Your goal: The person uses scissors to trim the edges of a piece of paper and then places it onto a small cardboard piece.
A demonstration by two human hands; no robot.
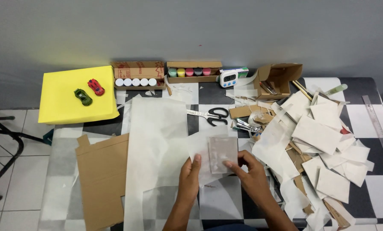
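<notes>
Both your forearms rise from the near edge, close together, wrists bent so the hands meet over the middle of the table. Your left hand [190, 176] stands upright with the thumb pointing far; your right hand [250, 171] angles in from the right, its thumb laid leftward. Beneath them is a black-and-white checkered table [379, 184] pushed against a plain grey wall [200, 30], with pale floor tiles [11, 188] showing to the left. Each hand is partly closed in a pinch — the left thumb presses the left edge of a small folded translucent paper packet [222, 154], the right thumb presses its near right corner, and the fingers behind are hidden by the sheet. The packet sits between the two hands, lifted just above a long sheet of white paper [157, 141] that runs near to far. A flat piece of brown cardboard [101, 171] lies to the left, and black-handled scissors [212, 115] lie just beyond the packet. To the right spreads a heap of folded white paper pieces [324, 141]. At the far left a yellow sheet [76, 94] carries a green toy car [83, 97] and a red toy car [96, 87] — side by side, not touching.
</notes>
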